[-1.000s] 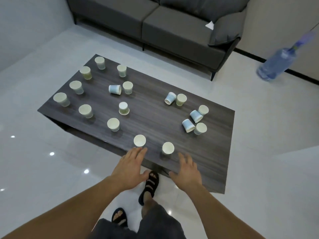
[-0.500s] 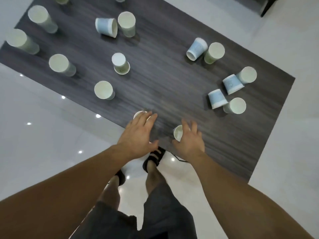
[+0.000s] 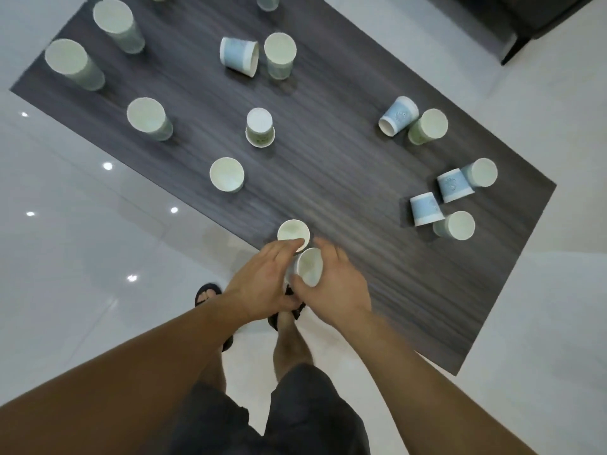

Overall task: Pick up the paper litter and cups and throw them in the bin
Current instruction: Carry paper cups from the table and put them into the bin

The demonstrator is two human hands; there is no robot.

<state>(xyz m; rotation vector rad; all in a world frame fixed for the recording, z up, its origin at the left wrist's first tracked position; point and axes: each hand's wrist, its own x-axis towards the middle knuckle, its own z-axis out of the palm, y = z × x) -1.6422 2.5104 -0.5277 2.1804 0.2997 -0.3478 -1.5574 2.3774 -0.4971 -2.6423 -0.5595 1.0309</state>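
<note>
Cup (image 3: 308,267) held in right hand (image 3: 340,292) fingers (image 3: 329,255), left hand (image 3: 261,285) beside

I see just one camera, worn on the person's head. It looks steeply down and a little forward across the near long edge of the dark table (image 3: 328,142). The table lies slantwise in view, with three corners inside the frame and the far one cut off at the top. The lens sits close: both forearms fill the bottom, and the left hand (image 3: 262,287) and the right hand (image 3: 335,284), which holds a cup (image 3: 308,266), meet at the table's near edge. On the near side of that edge are the wearer's shorts (image 3: 295,415).
</note>
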